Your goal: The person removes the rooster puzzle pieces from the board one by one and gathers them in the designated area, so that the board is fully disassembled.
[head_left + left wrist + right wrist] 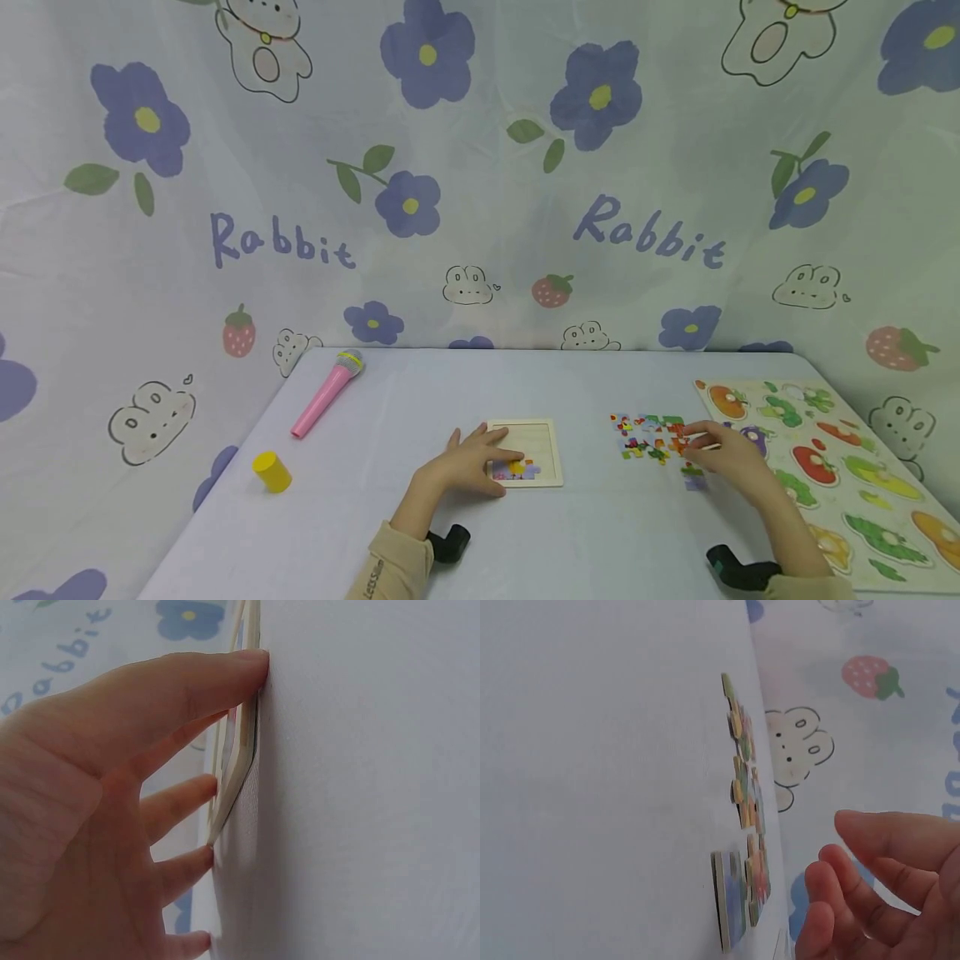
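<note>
My left hand [474,461] rests on a small wooden puzzle frame [557,454], fingers spread across its left side. In the left wrist view the thumb [217,679] touches the edge of the frame [238,754]. Joined puzzle pieces [517,469] lie along the bottom inside the frame. My right hand [731,458] hovers at the right side of a cluster of loose colourful puzzle pieces [645,435]. Its fingers [866,900] are loosely bent, and the right wrist view shows nothing between them and the thumb. A purple-and-green piece [693,479] lies just below the cluster.
A large board of fruit and vegetable pictures [813,508] covers the table's right side, partly under the right forearm. A pink toy microphone [326,398] and a yellow cylinder [272,472] are at the left. A patterned curtain [480,183] hangs behind the white table [592,533].
</note>
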